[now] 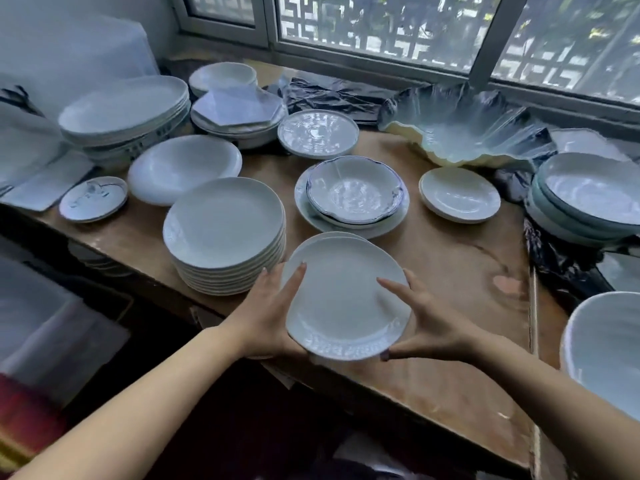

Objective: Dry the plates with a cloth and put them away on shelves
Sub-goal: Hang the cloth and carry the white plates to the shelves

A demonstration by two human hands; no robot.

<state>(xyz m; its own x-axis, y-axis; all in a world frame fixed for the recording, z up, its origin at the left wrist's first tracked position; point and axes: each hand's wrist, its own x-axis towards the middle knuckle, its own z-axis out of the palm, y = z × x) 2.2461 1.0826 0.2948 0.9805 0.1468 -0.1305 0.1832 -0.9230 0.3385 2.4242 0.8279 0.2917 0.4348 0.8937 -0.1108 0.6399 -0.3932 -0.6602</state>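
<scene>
We have a white plate (pixel 346 296) up off the counter (pixel 450 271), held between both hands over the near edge, its face tilted toward us. The left hand (pixel 270 317) grasps the plate's left rim, thumb laid across the face and fingers curled underneath; the right hand (pixel 426 320) grasps the right rim the same way. A second plate's rim (pixel 332 234) peeks out just behind the top edge of the held one. Just to the left stands a tall stack of white plates (pixel 225 233), near the left hand's fingertips. Beyond the plate sits a blue-rimmed scalloped bowl (pixel 355 192) on a wider plate. To the right lies a small stack of white saucers (pixel 460 195), and behind it a large leaf-shaped dish (pixel 460 129) rests under the window (pixel 381 26).
</scene>
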